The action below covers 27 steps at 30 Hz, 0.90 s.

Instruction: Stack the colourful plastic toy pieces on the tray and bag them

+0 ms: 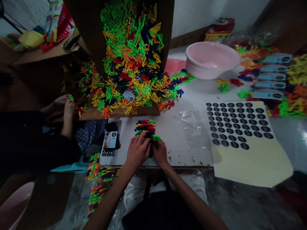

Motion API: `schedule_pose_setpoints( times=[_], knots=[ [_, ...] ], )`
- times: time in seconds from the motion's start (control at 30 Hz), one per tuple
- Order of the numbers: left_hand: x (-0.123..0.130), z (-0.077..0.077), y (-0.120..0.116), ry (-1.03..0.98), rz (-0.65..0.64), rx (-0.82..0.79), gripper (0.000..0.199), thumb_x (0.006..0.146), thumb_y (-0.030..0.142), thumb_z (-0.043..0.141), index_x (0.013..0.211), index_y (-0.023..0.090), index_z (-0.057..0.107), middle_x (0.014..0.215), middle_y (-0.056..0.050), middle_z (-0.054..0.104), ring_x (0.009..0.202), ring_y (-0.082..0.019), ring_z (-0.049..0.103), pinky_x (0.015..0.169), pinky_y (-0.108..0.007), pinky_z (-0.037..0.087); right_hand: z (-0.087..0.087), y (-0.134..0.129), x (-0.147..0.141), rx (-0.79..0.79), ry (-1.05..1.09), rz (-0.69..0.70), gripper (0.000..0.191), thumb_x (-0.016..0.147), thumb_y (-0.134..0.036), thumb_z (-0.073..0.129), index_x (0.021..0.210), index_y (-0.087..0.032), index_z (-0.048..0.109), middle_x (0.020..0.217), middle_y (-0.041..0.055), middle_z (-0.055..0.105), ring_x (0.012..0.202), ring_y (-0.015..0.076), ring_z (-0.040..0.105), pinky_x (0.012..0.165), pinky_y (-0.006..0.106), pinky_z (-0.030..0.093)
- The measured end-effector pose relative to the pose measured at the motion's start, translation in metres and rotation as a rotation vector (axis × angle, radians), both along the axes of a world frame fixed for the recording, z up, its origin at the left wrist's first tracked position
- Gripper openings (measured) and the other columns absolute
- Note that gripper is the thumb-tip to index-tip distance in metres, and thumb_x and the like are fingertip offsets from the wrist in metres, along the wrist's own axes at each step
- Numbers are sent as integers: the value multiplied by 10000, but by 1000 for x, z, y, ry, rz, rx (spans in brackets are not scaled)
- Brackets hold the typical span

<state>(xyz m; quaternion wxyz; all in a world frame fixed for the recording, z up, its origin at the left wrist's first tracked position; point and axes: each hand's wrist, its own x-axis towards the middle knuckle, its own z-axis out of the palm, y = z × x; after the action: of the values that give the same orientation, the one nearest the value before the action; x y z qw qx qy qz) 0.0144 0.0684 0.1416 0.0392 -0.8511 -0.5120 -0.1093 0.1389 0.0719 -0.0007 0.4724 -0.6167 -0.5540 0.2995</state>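
My left hand (137, 151) and my right hand (160, 152) close around the lower part of a stack of interlocking plastic toy pieces (146, 129), striped red, yellow, blue and green. The stack stands on a white work surface (170, 151) between my hands, its base hidden by my fingers. Just left of my left hand lie a printed card (110, 139) and a dark bagged bundle (111, 128). A flat clear plastic bag (192, 130) lies to the right of my right hand.
A large heap of multicoloured pieces (133, 55) spills down a brown board ahead. A co-worker's hands (66, 105) work at its left. To the right are a sheet of round black stickers (240, 131), a pink basin (212, 60), and several printed cards (272, 77) on more pieces.
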Motion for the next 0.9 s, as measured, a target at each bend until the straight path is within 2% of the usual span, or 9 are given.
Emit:
schedule_pose_setpoints(
  times=[0.17,0.3,0.37,0.47,0.57,0.63,0.8,0.9],
  knots=[
    [-3,-2,0,-92,-91,-3,197,978,213,501,1102,184,652,1242,-101,639,1124,-241,594,962,-388,516,6,-2,0,60,-101,43,232,954,-265,449,964,-208,674,920,72,677,870,227,572,819,363,468],
    [-3,-2,0,-125,-100,1,182,973,201,509,1072,174,659,1146,-101,668,1054,-237,606,929,-382,536,12,-3,2,134,-136,78,223,970,-249,443,1052,-216,648,1108,100,645,1005,234,558,879,378,476],
    [-2,-1,0,-147,-90,-5,174,977,205,508,1063,183,658,1112,-90,681,1041,-233,609,917,-379,539,12,-2,4,138,-165,88,230,977,-241,432,1072,-218,641,1117,101,634,1006,231,563,873,375,480],
    [-2,0,1,-183,-51,-24,238,981,216,513,1195,201,616,1114,-80,686,1045,-221,614,911,-364,535,8,0,7,157,-214,139,245,981,-215,410,1072,-213,638,1048,92,652,943,226,576,842,364,478],
    [-2,0,2,-154,-49,-33,356,986,241,526,1342,238,542,1122,-69,678,1021,-213,616,868,-346,533,3,2,11,199,-231,187,258,984,-209,401,1108,-197,627,1085,109,661,973,230,583,858,363,476],
    [-2,1,4,-117,-64,-36,315,985,260,535,1297,259,578,1101,-59,671,988,-210,609,828,-334,529,1,3,12,196,-236,203,257,985,-217,401,1108,-190,625,1080,114,666,985,235,588,862,365,473],
    [0,-1,6,-105,-28,-31,118,975,257,557,1039,233,653,1009,-39,668,937,-202,593,786,-317,518,0,4,14,156,-172,198,262,969,-234,394,1099,-187,616,1047,104,681,970,235,605,850,362,467],
    [2,-1,6,-134,11,-22,97,972,255,563,1009,224,648,1014,-42,664,958,-203,592,805,-317,523,3,3,11,111,-115,171,257,952,-257,426,1113,-187,613,1055,99,681,981,239,607,866,365,464]
  ],
)
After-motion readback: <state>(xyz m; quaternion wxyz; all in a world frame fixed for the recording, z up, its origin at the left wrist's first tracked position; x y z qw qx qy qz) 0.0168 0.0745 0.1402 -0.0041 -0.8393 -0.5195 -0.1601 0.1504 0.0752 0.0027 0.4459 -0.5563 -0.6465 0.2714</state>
